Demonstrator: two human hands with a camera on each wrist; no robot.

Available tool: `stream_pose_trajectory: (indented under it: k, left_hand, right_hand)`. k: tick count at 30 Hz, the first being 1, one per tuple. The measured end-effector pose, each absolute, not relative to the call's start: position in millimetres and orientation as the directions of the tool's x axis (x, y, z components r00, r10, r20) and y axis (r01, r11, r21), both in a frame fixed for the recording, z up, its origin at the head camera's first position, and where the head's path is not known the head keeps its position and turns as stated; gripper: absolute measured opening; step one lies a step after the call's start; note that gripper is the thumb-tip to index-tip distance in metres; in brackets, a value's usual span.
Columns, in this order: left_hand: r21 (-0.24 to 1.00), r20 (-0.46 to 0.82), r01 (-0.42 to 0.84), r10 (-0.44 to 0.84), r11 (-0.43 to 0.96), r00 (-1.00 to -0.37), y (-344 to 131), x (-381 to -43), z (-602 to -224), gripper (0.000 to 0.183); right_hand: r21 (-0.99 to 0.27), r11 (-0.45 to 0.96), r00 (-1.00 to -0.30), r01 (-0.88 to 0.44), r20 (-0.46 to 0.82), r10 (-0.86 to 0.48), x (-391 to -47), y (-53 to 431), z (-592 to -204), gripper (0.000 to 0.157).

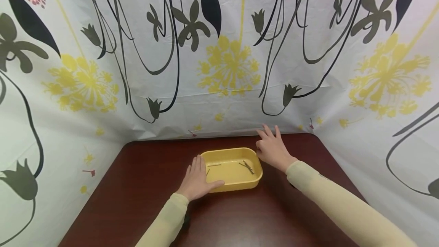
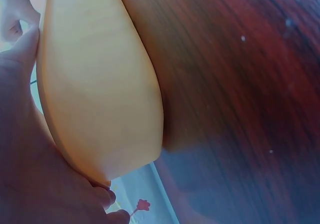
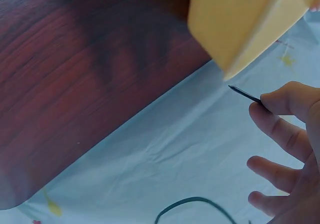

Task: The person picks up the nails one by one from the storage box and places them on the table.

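Note:
A shallow yellow plastic tray [image 1: 236, 187] sits on the table with several thin nails [image 1: 247, 167] lying loose inside it. My left hand [image 1: 196, 180] rests on the tray's left end, fingers straight along the rim and thumb spread over the near left corner. Just beyond the tray's right end is my right hand [image 1: 273, 151]. Thumb and index finger pinch a dark nail [image 3: 243, 93], its pointed tip facing the tray's corner in the right wrist view, while the other fingers are spread. The head view does not clearly show this nail.
Under the tray is a dark reddish-brown wooden table [image 1: 151, 170] with rounded far corners. A white cloth [image 1: 137, 68] with yellow, red and grey plant prints hangs behind the table and along both sides.

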State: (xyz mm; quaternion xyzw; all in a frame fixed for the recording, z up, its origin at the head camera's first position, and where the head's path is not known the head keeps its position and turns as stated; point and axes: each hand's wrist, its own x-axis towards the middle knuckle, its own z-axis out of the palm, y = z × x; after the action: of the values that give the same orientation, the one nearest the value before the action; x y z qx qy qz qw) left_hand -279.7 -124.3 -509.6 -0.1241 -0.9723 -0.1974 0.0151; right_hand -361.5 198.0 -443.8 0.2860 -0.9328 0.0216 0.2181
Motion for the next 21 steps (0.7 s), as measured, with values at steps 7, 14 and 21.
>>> stream_pose_trajectory:
  k: [7,14,21]
  left_hand:
    - [0.392,0.088,0.257,0.243,0.883,-0.966,-124,-280,-508,0.131]
    - [0.397,0.096,0.265,0.247,0.879,-0.964,-125,-280,-505,0.131]
    - [0.404,0.085,0.254,0.241,0.879,-0.967,-124,-280,-510,0.132]
  right_hand:
    - [0.059,0.867,-0.795,-0.495,0.373,-0.479,-361,216,-452,0.019]
    - [0.054,0.879,-0.821,-0.474,0.334,-0.463,-362,228,-461,0.023]
    - [0.026,0.885,-0.847,-0.464,0.28,-0.452,-359,238,-475,0.033]
